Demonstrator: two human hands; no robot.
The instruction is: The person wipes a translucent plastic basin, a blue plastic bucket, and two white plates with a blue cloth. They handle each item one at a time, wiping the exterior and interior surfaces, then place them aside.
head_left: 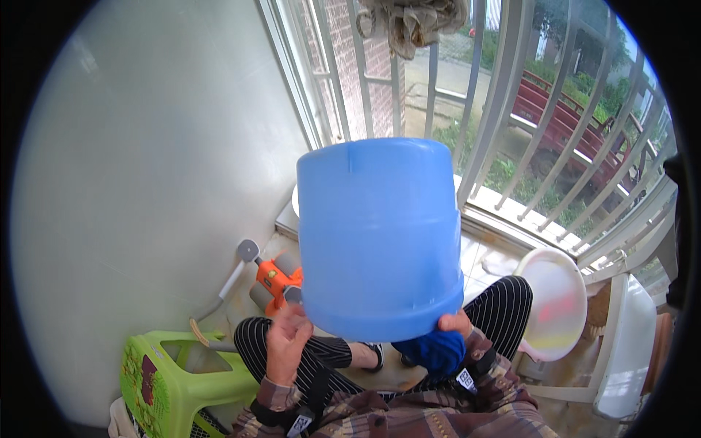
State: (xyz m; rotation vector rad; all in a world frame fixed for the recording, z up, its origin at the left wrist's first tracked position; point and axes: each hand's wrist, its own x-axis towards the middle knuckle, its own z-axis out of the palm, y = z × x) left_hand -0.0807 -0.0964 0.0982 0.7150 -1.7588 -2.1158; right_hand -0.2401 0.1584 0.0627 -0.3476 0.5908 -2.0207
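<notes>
A large blue plastic bucket (380, 226) is raised in front of me, tilted, with its thicker banded end toward me and its narrower end away. My left hand (288, 342) is at the lower left edge of the bucket, fingers bent against it and partly hidden. At the lower right edge, my right hand (457, 323) grips the bucket with the thumb showing; its other fingers are out of sight. Directly under the bucket and beside my right hand is a bunched dark blue cloth (438, 353). Whether the right hand also holds the cloth cannot be made out.
A green plastic stool (171, 365) stands at my left, near an orange and grey device (276, 281) with a grey tube. A pale basin (548, 303) and a white chair (626, 350) are on the right. Barred windows (504, 146) rise ahead; a plain wall (161, 168) is at left.
</notes>
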